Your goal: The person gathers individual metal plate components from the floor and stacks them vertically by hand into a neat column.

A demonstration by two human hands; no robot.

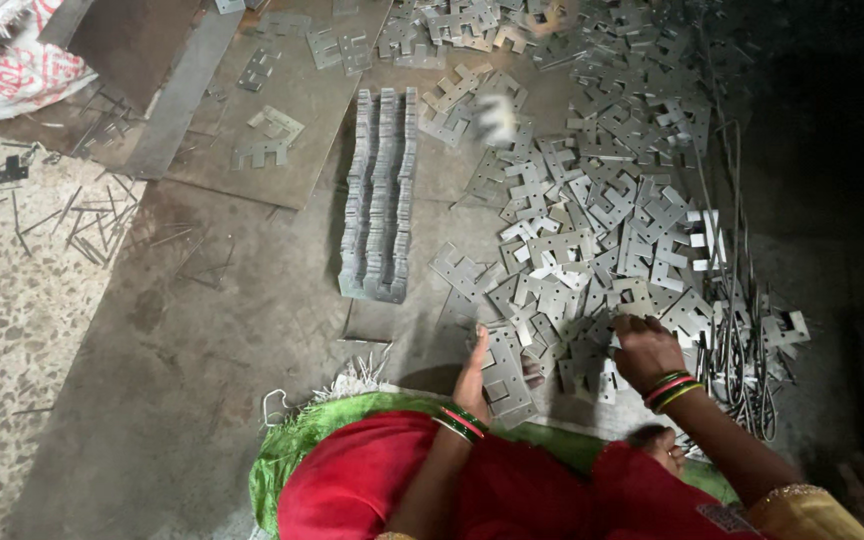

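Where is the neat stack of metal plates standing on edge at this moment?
In the head view the stack of metal plates stands left of centre on the floor, just left of the loose pile of plates and beyond the left hand.

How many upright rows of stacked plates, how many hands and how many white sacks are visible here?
Upright rows of stacked grey metal plates: 3
Hands, the left hand and the right hand: 2
White printed sack: 1
Total: 6

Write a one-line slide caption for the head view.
Left hand holds a flat notched metal plate; right hand reaches into the loose pile.
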